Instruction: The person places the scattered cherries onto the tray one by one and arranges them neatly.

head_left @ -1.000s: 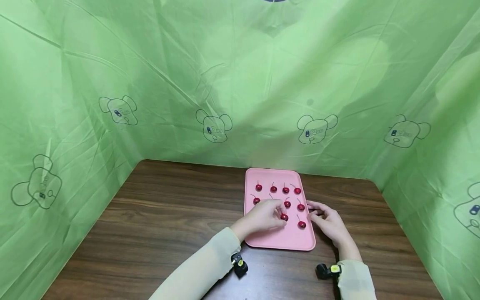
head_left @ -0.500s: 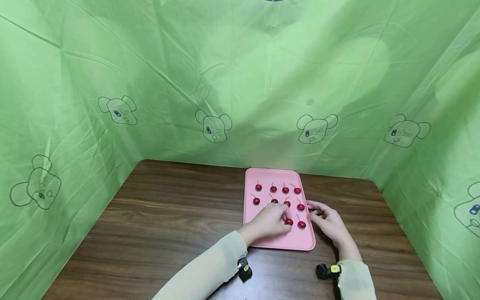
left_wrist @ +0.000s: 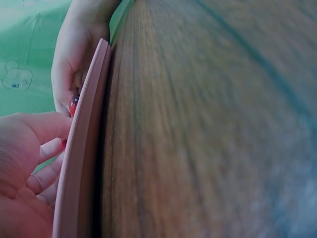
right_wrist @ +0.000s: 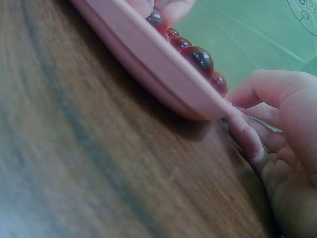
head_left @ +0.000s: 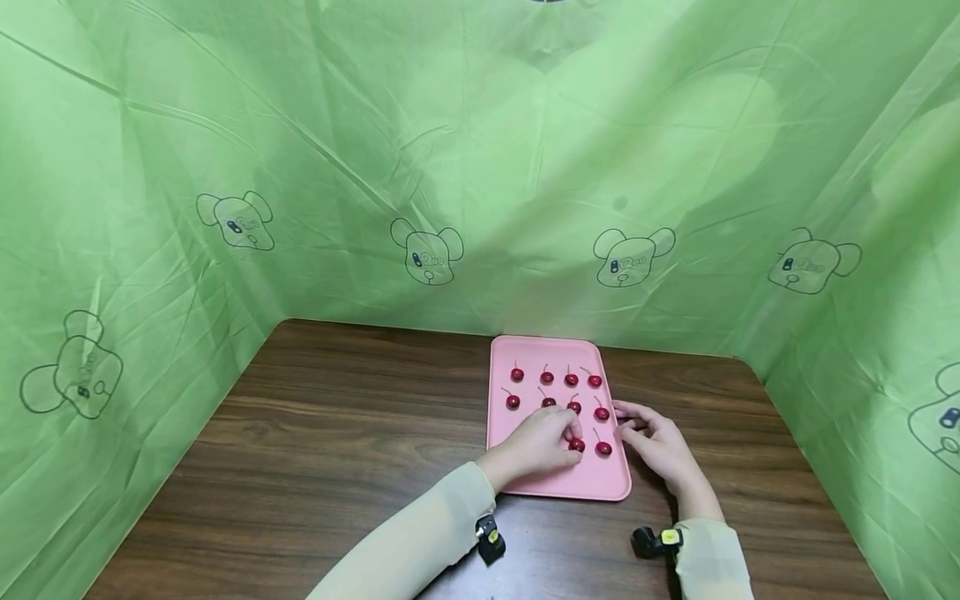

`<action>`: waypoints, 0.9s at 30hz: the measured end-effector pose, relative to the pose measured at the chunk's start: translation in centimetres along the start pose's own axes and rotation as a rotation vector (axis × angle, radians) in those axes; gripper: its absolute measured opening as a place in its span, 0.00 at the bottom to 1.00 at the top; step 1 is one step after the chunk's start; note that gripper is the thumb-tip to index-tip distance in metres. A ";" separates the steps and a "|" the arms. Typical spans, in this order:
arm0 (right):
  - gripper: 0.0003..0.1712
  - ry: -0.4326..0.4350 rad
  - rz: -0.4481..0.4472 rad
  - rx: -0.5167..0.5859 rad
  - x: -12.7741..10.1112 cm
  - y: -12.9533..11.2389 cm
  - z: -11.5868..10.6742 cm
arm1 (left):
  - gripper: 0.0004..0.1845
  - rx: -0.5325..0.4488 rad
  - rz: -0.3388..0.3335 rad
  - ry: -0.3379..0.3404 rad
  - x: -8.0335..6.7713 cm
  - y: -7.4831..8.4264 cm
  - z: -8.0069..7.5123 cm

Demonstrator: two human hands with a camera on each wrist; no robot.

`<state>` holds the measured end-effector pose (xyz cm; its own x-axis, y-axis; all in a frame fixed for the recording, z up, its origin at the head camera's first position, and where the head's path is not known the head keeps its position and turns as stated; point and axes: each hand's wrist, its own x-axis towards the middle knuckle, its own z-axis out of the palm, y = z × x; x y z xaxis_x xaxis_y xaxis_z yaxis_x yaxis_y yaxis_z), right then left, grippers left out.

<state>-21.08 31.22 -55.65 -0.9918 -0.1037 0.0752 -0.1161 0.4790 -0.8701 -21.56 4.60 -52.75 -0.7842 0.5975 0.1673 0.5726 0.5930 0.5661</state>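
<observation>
My left hand [head_left: 536, 446] reaches over a pink tray [head_left: 540, 483] from its left side. Between its thumb and fingertips it pinches a red cherry [head_left: 576, 446], low over the tray; the right wrist view also shows this cherry [right_wrist: 157, 21] at the fingertips. More cherries with thin stems lie in rows, among them one in the near right spot [head_left: 603, 449] and one at the far left [head_left: 517, 375]. At the tray's right edge my right hand [head_left: 660, 446] holds the rim, its thumb at the top and its fingers [right_wrist: 250, 141] against the outer side.
The tray lies on a dark wooden table [head_left: 360, 417], its far end close to the green cloth [head_left: 525, 292] hung behind and at both sides. Black wrist cameras [head_left: 491, 542] sit at both cuffs.
My left hand has moved a little right and nearer to me with the cherry, then stays almost still at the end. My right hand stays at the rim.
</observation>
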 end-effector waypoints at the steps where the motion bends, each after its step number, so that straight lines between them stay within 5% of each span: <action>1: 0.27 0.002 0.002 0.001 0.0 0.0 0.0 | 0.13 0.003 -0.002 -0.001 0.0 0.0 0.0; 14: 0.25 0.000 0.010 0.008 -0.5 -0.3 -0.5 | 0.14 -0.050 0.021 -0.003 -0.2 -0.3 -0.3; 21: 0.26 -0.040 0.021 0.072 -0.3 -0.8 -0.9 | 0.15 0.001 0.129 0.005 -2.2 -0.9 -3.5; 27: 0.27 -0.122 0.002 0.045 0.6 -2.6 -2.0 | 0.15 0.096 0.196 0.034 -4.6 -3.0 -7.5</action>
